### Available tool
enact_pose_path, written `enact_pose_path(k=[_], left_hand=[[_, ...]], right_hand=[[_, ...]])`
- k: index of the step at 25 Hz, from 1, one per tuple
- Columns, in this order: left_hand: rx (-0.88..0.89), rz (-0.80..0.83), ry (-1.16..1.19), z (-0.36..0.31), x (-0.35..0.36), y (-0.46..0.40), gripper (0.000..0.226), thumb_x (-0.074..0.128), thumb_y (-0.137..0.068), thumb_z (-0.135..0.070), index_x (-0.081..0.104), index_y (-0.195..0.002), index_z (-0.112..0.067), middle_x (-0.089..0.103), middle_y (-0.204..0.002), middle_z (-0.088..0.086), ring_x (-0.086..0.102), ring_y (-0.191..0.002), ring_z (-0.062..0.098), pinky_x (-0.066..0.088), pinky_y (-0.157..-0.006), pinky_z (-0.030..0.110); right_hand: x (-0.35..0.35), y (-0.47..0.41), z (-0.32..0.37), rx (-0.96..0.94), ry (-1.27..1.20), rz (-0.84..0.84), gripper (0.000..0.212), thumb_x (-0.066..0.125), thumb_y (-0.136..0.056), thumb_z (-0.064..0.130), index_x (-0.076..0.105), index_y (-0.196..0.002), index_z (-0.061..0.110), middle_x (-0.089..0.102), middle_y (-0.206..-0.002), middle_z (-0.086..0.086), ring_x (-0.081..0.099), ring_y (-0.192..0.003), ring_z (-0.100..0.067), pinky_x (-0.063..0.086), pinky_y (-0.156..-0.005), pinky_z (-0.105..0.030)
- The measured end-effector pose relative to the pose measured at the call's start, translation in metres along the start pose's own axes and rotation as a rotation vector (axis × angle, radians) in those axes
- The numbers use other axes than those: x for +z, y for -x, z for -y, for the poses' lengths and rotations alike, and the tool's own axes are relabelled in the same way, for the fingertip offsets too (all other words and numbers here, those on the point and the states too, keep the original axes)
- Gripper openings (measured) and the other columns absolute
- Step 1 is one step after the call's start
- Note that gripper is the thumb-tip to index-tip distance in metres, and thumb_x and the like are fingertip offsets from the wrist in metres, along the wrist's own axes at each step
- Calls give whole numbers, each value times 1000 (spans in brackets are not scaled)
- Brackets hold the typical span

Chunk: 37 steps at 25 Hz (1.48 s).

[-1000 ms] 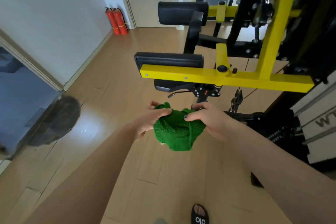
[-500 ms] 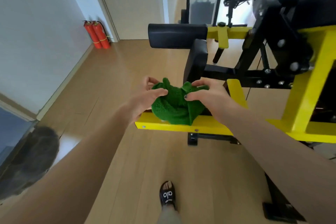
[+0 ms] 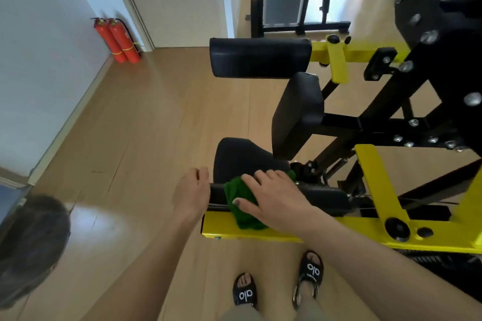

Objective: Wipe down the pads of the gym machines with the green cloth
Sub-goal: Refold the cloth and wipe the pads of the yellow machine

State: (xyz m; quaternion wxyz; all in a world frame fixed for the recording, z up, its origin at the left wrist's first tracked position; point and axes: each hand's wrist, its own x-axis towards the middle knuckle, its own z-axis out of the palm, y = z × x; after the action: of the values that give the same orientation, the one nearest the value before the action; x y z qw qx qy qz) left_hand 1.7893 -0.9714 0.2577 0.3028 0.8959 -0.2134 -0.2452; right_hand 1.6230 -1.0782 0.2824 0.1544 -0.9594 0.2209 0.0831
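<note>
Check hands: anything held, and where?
Nothing gripped. Right hand presses flat on the green cloth atop the near pad; left hand touches the pad's end.

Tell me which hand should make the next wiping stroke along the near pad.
Right. The right hand already lies flat on the green cloth, pressing it onto the near pad. The left hand holds no cloth; it sits at the pad's left end, probably better for steadying.
</note>
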Motion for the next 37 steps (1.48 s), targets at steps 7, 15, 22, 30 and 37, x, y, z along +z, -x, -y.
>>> enact_pose_path(k=[7,15,22,30,37], left_hand=[[-220,-198,-28,-7,13,-4,59,17,-102,-51,67,-89,-22,69,-89,6,65,-82,28,56,-83,47],[-79,-225,-221,1,16,0,51,25,-106,-37,64,-81,-17,64,-74,8,54,-64,15,45,-60,32],[-68,-257,-206,2,17,1,61,22,-108,-38,69,-78,-12,65,-69,9,49,-54,11,33,-49,23],[-92,-261,-8,5,17,-3,73,9,-106,-55,73,-88,-27,72,-80,2,66,-71,23,59,-74,42],[-56,-203,-27,1,13,6,64,14,-109,-42,72,-96,-19,69,-90,4,60,-82,23,37,-69,31]], right_hand=[[16,-27,11,-194,91,-97,79,26,-90,79,44,-142,23,63,-117,-2,60,-99,-25,51,-86,-41],[9,47,-97,-144,281,-93,76,37,-85,75,51,-137,21,66,-120,-5,64,-108,-25,53,-93,-40],[0,28,-71,-136,322,-9,81,30,-87,74,51,-138,15,66,-121,-7,65,-106,-26,53,-94,-40],[21,-48,29,-333,163,-96,66,47,-95,60,44,-140,13,61,-118,-6,60,-102,-24,51,-94,-39],[3,37,-86,-182,338,-38,74,38,-88,71,47,-139,19,65,-124,-5,66,-110,-23,53,-94,-37]])
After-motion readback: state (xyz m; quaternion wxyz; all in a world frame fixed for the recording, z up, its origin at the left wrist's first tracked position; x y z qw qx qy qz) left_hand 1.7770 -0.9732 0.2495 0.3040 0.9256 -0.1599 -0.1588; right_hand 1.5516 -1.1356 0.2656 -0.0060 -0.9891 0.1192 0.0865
